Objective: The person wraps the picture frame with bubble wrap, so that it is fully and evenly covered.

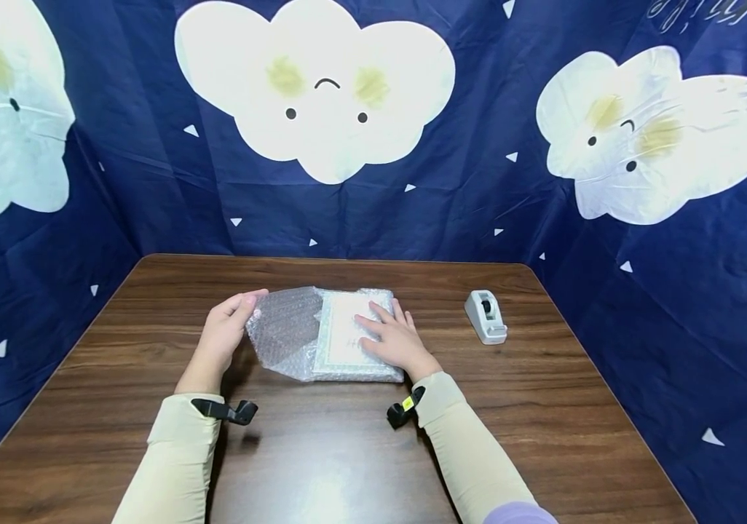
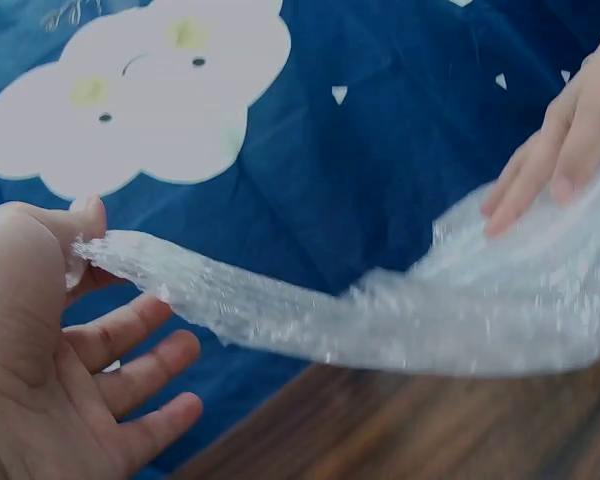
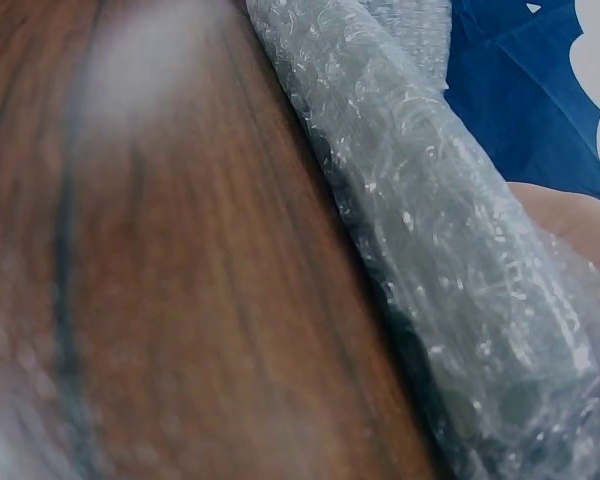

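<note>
A flat white rectangular item with a patterned border [image 1: 339,342] lies on the table, with bubble wrap [image 1: 285,329] under it and along its right and front edges. My left hand [image 1: 226,329] pinches the wrap's left end between thumb and index finger. That flap is raised off the table, and the left wrist view shows the other fingers spread below the wrap [image 2: 280,310]. Fingers spread, my right hand [image 1: 394,342] rests on the right part of the white item. In the right wrist view, the thick bubble-wrapped edge [image 3: 420,220] hides most of that hand.
A white tape dispenser [image 1: 486,317] stands on the wooden table [image 1: 478,451], to the right of the wrapped item. Dark blue cloth with white clouds [image 1: 327,87] hangs behind the table and on both sides. Each wrist wears a small black camera on a strap.
</note>
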A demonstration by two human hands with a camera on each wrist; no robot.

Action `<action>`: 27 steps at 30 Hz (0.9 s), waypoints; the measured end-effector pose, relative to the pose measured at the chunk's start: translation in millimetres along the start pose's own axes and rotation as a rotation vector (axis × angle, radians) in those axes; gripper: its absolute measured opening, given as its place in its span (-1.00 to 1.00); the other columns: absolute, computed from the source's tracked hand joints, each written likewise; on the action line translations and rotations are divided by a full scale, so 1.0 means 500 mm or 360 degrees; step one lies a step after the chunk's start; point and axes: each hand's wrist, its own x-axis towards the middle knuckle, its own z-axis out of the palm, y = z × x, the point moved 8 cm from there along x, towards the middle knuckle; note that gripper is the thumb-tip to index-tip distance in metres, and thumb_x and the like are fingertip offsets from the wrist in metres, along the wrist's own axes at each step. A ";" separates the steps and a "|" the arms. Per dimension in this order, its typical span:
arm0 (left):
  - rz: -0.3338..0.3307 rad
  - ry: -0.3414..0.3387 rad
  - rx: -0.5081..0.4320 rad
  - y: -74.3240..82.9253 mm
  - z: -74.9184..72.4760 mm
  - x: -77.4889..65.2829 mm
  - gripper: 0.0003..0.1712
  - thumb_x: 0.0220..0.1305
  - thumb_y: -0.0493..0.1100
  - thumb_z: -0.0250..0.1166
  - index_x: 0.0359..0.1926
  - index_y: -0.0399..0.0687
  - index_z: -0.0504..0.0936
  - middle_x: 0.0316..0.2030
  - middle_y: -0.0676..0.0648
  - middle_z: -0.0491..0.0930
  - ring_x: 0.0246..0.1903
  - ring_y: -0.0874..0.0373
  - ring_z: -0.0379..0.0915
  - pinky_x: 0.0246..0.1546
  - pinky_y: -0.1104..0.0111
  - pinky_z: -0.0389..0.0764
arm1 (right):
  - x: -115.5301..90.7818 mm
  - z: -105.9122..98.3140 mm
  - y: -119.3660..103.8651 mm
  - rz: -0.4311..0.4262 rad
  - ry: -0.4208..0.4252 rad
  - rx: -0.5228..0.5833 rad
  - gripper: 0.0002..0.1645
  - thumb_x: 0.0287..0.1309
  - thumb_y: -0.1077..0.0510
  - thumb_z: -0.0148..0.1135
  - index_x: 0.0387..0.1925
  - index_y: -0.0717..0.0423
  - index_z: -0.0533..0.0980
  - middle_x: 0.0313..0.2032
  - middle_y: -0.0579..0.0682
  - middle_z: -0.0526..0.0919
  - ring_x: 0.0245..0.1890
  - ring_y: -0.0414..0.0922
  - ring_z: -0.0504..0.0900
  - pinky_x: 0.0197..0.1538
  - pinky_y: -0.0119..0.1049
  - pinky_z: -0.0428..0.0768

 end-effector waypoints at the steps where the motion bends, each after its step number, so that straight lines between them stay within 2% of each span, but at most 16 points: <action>1: 0.0001 -0.0009 -0.0002 0.006 0.003 0.000 -0.41 0.58 0.09 0.02 0.29 -0.30 0.54 0.30 -0.20 0.52 0.06 0.47 0.40 0.04 0.60 0.41 | 0.000 0.000 -0.001 0.0001 -0.0004 0.0005 -0.33 0.43 -0.39 -0.07 0.50 -0.53 0.21 0.60 -0.21 -0.07 0.58 0.13 -0.43 0.51 0.27 -0.27; 5: 0.0030 -0.0037 -0.0002 0.028 0.017 0.002 -0.44 0.59 0.06 0.03 0.26 -0.31 0.56 0.28 -0.24 0.52 -0.02 0.41 0.43 -0.05 0.59 0.46 | 0.002 -0.001 -0.005 0.0000 -0.0008 0.0004 -0.33 0.43 -0.39 -0.08 0.50 -0.53 0.20 0.60 -0.21 -0.08 0.58 0.13 -0.44 0.51 0.26 -0.27; 13: 0.0039 -0.0057 -0.0087 0.054 0.052 0.000 -0.44 0.57 0.07 0.05 0.21 -0.33 0.59 0.26 -0.25 0.53 0.00 0.42 0.45 -0.03 0.57 0.48 | -0.001 0.000 -0.005 0.0002 0.0006 0.0015 -0.33 0.42 -0.39 -0.08 0.50 -0.52 0.22 0.60 -0.21 -0.06 0.58 0.14 -0.42 0.51 0.27 -0.25; 15: 0.0039 -0.0053 -0.0118 0.057 0.061 0.001 -0.45 0.57 0.06 0.05 0.17 -0.36 0.60 0.18 -0.21 0.61 -0.04 0.39 0.48 -0.06 0.54 0.51 | -0.002 0.001 -0.004 0.0004 0.0008 0.0024 -0.33 0.42 -0.39 -0.08 0.50 -0.52 0.22 0.60 -0.21 -0.06 0.59 0.14 -0.41 0.52 0.26 -0.26; 18: 0.0028 -0.0039 -0.0166 0.062 0.075 0.002 -0.48 0.58 0.02 0.05 0.05 -0.42 0.62 -0.04 -0.01 0.71 -0.14 0.35 0.49 -0.14 0.50 0.52 | -0.002 0.002 -0.003 -0.0001 0.0013 0.0025 -0.33 0.42 -0.39 -0.08 0.50 -0.52 0.23 0.60 -0.22 -0.06 0.59 0.14 -0.42 0.52 0.25 -0.26; 20: 0.0005 -0.0049 -0.0218 0.063 0.087 0.004 -0.48 0.58 0.01 0.06 -0.05 -0.47 0.60 -0.24 0.10 0.68 -0.24 0.32 0.49 -0.23 0.47 0.54 | -0.002 0.003 -0.003 0.0003 0.0013 0.0023 -0.33 0.42 -0.40 -0.08 0.50 -0.53 0.22 0.60 -0.23 -0.06 0.59 0.13 -0.43 0.52 0.24 -0.27; 22: -0.0031 -0.0078 -0.0269 0.065 0.098 0.003 -0.49 0.58 -0.02 0.05 -0.07 -0.50 0.56 -0.36 0.17 0.62 -0.31 0.31 0.48 -0.29 0.45 0.55 | -0.001 0.005 -0.001 0.0005 0.0009 0.0015 -0.33 0.41 -0.41 -0.09 0.50 -0.54 0.21 0.60 -0.24 -0.07 0.59 0.12 -0.44 0.52 0.23 -0.26; 25: -0.0078 -0.0127 -0.0316 0.068 0.117 0.003 -0.50 0.58 -0.02 0.05 -0.06 -0.51 0.53 -0.44 0.15 0.54 -0.37 0.30 0.46 -0.34 0.45 0.57 | 0.000 0.005 -0.001 0.0002 0.0017 0.0018 -0.33 0.41 -0.42 -0.09 0.50 -0.55 0.21 0.60 -0.24 -0.06 0.59 0.12 -0.43 0.52 0.24 -0.25; 27: -0.0093 -0.0145 -0.0322 0.071 0.127 0.002 -0.51 0.59 -0.03 0.05 -0.03 -0.50 0.54 -0.42 0.14 0.53 -0.35 0.30 0.46 -0.30 0.44 0.58 | 0.000 0.005 -0.002 -0.0005 0.0021 0.0017 -0.32 0.41 -0.42 -0.10 0.49 -0.54 0.21 0.60 -0.24 -0.06 0.59 0.13 -0.42 0.52 0.24 -0.24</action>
